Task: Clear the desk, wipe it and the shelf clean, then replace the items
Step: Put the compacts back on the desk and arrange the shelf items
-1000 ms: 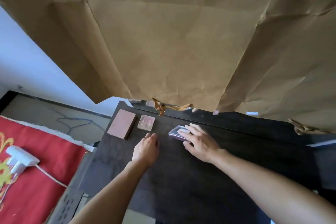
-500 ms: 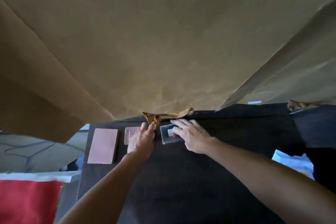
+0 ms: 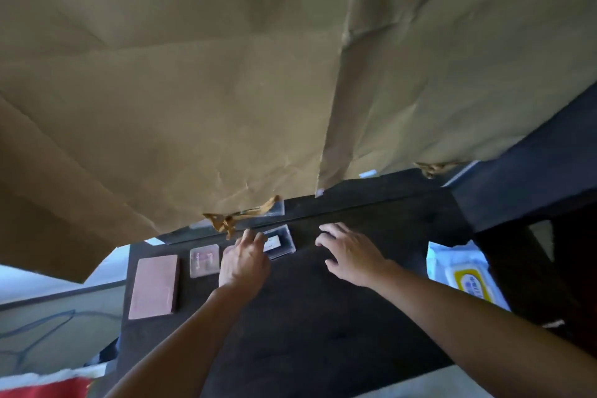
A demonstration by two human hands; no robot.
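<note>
On the dark desk (image 3: 307, 317) lie three flat items in a row near the back edge: a pink rectangular case (image 3: 155, 286) at the left, a small pink square case (image 3: 204, 260) beside it, and a clear plastic box (image 3: 279, 242). My left hand (image 3: 244, 260) rests with its fingertips on the clear box's left end. My right hand (image 3: 350, 254) hovers palm-down to the right of the box, fingers spread, holding nothing.
Large brown paper (image 3: 226, 90) hangs over the back of the desk, tied with a paper twist (image 3: 239, 216). A pack of wet wipes (image 3: 465, 275) lies off the desk's right side. A dark shelf (image 3: 533, 184) rises at the right. Red cloth (image 3: 42, 389) lies lower left.
My right hand has let go of the clear box and moved right. My left hand has shifted from the small pink case onto the clear box. The view has tilted.
</note>
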